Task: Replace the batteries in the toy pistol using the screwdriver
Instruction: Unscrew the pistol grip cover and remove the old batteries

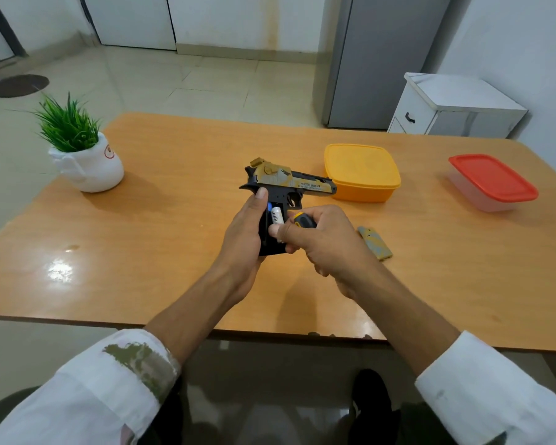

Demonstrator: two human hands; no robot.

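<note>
The toy pistol, black with a tan patterned slide, is held above the table with its barrel pointing right. My left hand grips its black grip from the left, thumb up along the back. The grip's side is open and a white battery with a blue end shows inside. My right hand holds the black and yellow screwdriver handle in its curled fingers, while its thumb touches the battery's lower end. The screwdriver's shaft is hidden. The tan grip cover lies on the table to the right.
On the wooden table stand a potted plant at far left, a yellow lidded box just behind the pistol's muzzle, and a clear box with a red lid at far right. A white cabinet stands beyond.
</note>
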